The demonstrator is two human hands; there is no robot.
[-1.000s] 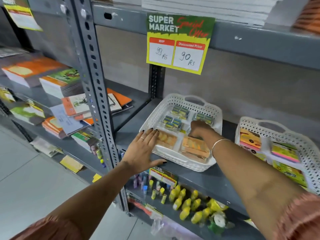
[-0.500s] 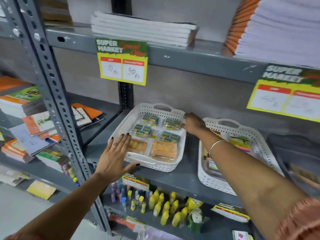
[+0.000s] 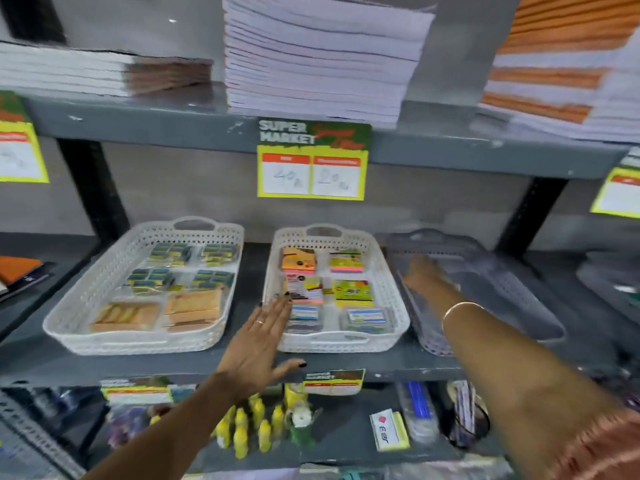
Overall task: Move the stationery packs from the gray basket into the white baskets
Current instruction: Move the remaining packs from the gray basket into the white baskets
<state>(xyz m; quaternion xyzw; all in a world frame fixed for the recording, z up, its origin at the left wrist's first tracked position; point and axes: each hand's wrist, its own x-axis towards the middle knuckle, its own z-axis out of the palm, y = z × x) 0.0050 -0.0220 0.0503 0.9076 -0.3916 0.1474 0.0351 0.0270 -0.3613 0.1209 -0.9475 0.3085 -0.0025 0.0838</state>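
1. The left hand (image 3: 258,344) has flat, splayed fingers (image 3: 277,308), dark-nailed, against the perforated plastic wall of the middle white basket (image 3: 398,306), gripping nothing.
2. The right hand (image 3: 420,273) is blurred inside the gray basket (image 3: 485,289); its grip cannot be told.
3. Glossy stationery packs (image 3: 351,292) fill both rectangular white lattice baskets, the other being the left white basket (image 3: 86,299), on the gray metal shelf (image 3: 381,362).
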